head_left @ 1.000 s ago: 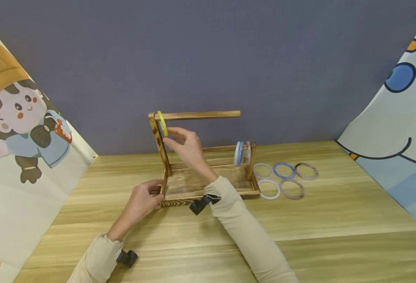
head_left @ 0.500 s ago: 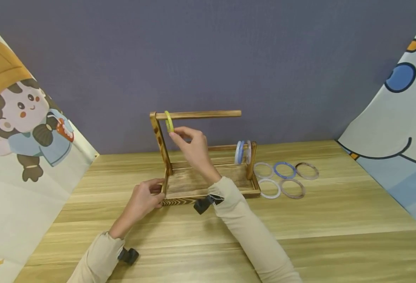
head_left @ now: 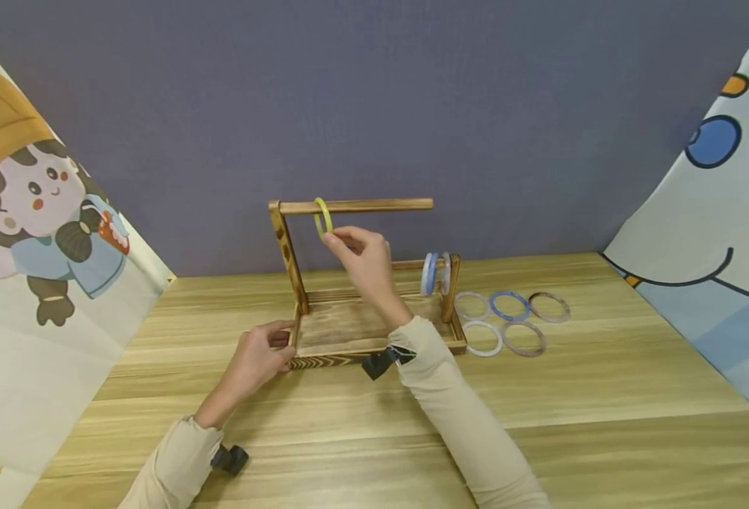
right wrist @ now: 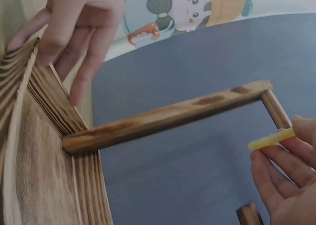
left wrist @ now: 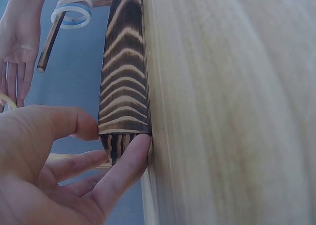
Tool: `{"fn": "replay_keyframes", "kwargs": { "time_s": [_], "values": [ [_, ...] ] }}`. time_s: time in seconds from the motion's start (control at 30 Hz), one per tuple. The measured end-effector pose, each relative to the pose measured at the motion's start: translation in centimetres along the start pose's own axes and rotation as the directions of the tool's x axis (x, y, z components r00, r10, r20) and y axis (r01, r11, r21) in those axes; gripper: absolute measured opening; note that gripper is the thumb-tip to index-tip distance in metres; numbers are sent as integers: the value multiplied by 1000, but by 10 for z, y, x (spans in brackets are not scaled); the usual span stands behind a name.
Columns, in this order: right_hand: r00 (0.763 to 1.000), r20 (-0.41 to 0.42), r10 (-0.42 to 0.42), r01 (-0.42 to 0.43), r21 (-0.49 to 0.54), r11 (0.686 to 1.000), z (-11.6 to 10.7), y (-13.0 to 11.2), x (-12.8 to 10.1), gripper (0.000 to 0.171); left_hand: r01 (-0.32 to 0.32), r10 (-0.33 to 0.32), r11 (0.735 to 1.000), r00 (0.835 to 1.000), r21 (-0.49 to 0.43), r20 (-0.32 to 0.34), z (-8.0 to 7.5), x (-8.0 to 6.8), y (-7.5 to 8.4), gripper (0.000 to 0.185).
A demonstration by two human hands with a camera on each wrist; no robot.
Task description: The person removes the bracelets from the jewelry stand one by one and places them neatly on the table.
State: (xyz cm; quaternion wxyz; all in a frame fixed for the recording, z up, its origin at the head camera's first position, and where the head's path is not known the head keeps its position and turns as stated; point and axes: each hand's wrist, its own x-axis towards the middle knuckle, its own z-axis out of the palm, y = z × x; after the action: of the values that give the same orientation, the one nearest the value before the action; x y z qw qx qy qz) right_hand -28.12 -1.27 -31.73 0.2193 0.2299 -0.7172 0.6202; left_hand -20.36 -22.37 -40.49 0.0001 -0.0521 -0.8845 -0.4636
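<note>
My right hand (head_left: 368, 265) pinches a yellow bangle (head_left: 328, 220) between thumb and fingers at its lower edge. The bangle encircles the upper rod (head_left: 380, 206) of a wooden bangle rack (head_left: 298, 283), left of the rod's middle. In the right wrist view the yellow bangle (right wrist: 270, 139) appears nearly edge-on. My left hand (head_left: 259, 357) grips the rack's front left corner, its thumb and fingers around the striped end of the base (left wrist: 124, 86). Several bangles (head_left: 426, 274), pale and blue, hang on the lower rod close to the right post (head_left: 452, 290).
Several more bangles lie on the wooden table to the right of the rack, among them a blue bangle (head_left: 509, 305), a white bangle (head_left: 484, 353) and a brownish bangle (head_left: 550, 307). A grey-blue wall (head_left: 374, 106) stands behind, with printed cloths on both sides.
My right hand has moved the yellow bangle rightward along the upper rod, away from the left post. The left hand stays at the rack's corner.
</note>
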Motion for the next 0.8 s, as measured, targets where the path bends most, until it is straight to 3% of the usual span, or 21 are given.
{"fn": "replay_keyframes", "kwargs": {
  "time_s": [0.5, 0.8],
  "values": [
    [997, -49, -68, 65, -55, 996, -21, -3, 5, 26, 11, -11, 1000, 1000, -9, 6, -1, -1, 0, 52],
    [995, -80, -62, 48, -166, 985, -35, -4, 6, 24, 11, -11, 1000, 1000, -3, 9, 0, 1, 0, 53]
  ]
}}
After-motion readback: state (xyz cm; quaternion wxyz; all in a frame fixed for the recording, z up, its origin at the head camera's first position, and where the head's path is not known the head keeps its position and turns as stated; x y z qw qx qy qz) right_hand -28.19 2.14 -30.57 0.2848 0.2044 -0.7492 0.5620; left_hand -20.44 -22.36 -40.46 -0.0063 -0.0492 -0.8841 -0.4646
